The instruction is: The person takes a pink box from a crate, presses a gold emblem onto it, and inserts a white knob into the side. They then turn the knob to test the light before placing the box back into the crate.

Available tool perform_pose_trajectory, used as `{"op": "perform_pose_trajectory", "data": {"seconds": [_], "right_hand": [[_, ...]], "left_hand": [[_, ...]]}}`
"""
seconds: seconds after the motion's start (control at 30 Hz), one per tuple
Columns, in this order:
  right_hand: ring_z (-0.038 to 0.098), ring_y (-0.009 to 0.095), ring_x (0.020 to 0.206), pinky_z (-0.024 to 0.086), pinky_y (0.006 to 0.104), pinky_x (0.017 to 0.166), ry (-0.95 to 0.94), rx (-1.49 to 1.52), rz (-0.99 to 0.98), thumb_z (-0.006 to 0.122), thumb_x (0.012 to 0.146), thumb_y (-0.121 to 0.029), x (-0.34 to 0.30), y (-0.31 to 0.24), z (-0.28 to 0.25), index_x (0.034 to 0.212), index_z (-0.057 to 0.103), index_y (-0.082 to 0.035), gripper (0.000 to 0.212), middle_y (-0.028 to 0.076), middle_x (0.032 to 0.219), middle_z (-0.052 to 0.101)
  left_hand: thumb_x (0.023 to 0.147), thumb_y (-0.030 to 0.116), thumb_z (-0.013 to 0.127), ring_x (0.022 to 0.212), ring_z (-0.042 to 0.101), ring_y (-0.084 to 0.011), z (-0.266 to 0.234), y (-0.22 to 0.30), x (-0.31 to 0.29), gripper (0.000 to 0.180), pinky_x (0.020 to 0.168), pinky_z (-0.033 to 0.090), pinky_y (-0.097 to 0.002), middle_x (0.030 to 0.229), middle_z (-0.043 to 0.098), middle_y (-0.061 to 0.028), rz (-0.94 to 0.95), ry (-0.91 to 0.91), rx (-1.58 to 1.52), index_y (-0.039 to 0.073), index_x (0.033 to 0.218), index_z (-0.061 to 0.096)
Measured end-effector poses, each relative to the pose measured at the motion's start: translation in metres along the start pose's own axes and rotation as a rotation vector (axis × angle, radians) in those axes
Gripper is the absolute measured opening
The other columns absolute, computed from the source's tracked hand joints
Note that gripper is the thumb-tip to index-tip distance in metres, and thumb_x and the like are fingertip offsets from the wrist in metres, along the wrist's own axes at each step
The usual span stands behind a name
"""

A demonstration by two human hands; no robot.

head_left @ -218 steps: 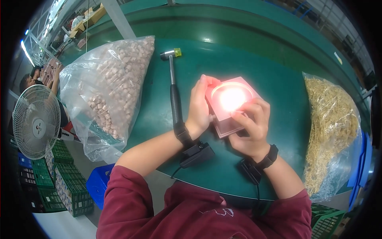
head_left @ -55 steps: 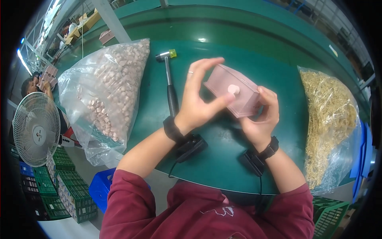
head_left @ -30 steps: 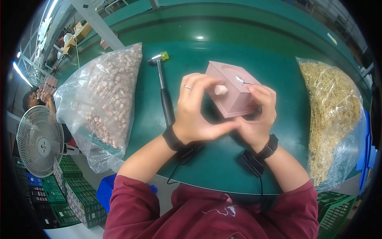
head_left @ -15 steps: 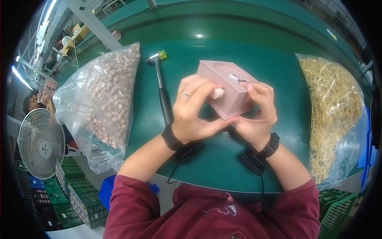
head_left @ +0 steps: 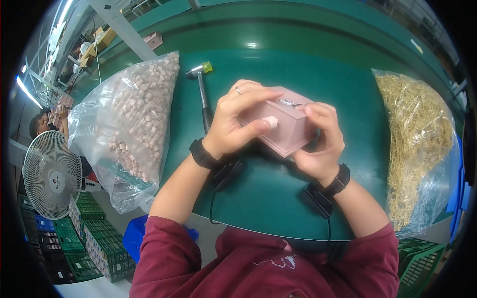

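Note:
Above the green table I hold a pink box-like piece [head_left: 285, 126], tilted, with a stepped lower edge and a small silvery metal part [head_left: 286, 103] on its upper face. My left hand [head_left: 236, 116] lies along its left side, fingers over the top. The left thumb presses against a short pale pink knob [head_left: 271, 121] on the side facing me. Gripping the right side is my right hand [head_left: 320, 134], its fingertips at the upper corner by the metal part and its thumb hidden low behind the box. A hammer [head_left: 203, 94] with a yellow-tipped head lies beyond my left hand.
To the left sits a clear bag of pale pink knobs [head_left: 144, 104]; to the right, a clear bag of thin yellowish pieces [head_left: 415, 134]. A fan [head_left: 52, 175] and stacked green crates [head_left: 107, 246] stand left of the table [head_left: 298, 54]. Another person [head_left: 42, 124] works far left.
My left fingers have moved up over the top of the box, and the left thumb has shifted from the bottom corner to the knob. My right hand keeps its grip.

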State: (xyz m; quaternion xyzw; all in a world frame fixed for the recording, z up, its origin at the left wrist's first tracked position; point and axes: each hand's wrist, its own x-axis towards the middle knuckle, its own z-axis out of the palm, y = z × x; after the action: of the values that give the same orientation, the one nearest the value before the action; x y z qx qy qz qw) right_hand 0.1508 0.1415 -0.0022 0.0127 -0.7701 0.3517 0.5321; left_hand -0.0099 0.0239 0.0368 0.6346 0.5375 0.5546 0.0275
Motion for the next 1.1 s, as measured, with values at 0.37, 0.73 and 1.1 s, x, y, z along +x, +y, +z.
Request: {"op": "perform_pose_trajectory", "data": {"seconds": [0.37, 0.73, 1.1], "right_hand": [[0.055, 0.024, 0.096, 0.047, 0.0271, 0.066, -0.016, 0.019, 0.006, 0.077, 0.056, 0.002, 0.001, -0.001, 0.000, 0.114, 0.053, -0.005, 0.063, 0.013, 0.106, 0.059], [0.056, 0.025, 0.094, 0.050, 0.0275, 0.063, 0.038, 0.020, 0.033, 0.076, 0.052, 0.001, 0.002, -0.002, 0.003, 0.105, 0.059, -0.005, 0.056, 0.011, 0.102, 0.060], [0.055, 0.025, 0.097, 0.046, 0.0278, 0.068, -0.023, -0.014, -0.016, 0.078, 0.058, -0.001, 0.001, 0.000, 0.001, 0.115, 0.052, -0.005, 0.063, 0.013, 0.106, 0.059]], "left_hand": [[0.073, 0.033, 0.068, 0.094, 0.055, -0.0227, 0.002, -0.003, -0.003, 0.041, 0.099, 0.036, -0.0442, 0.093, 0.065, -0.0094, -0.009, -0.017, 0.032, -0.001, 0.095, 0.065], [0.070, 0.027, 0.070, 0.115, 0.047, -0.0243, 0.007, -0.003, -0.006, 0.066, 0.099, 0.036, -0.0349, 0.126, 0.048, -0.0175, -0.399, 0.062, -0.521, -0.001, 0.125, 0.048], [0.067, 0.041, 0.074, 0.118, 0.046, -0.0242, -0.003, 0.003, 0.001, 0.085, 0.101, 0.035, -0.0357, 0.129, 0.046, -0.0160, -0.490, -0.064, -0.530, 0.003, 0.133, 0.037]]}}
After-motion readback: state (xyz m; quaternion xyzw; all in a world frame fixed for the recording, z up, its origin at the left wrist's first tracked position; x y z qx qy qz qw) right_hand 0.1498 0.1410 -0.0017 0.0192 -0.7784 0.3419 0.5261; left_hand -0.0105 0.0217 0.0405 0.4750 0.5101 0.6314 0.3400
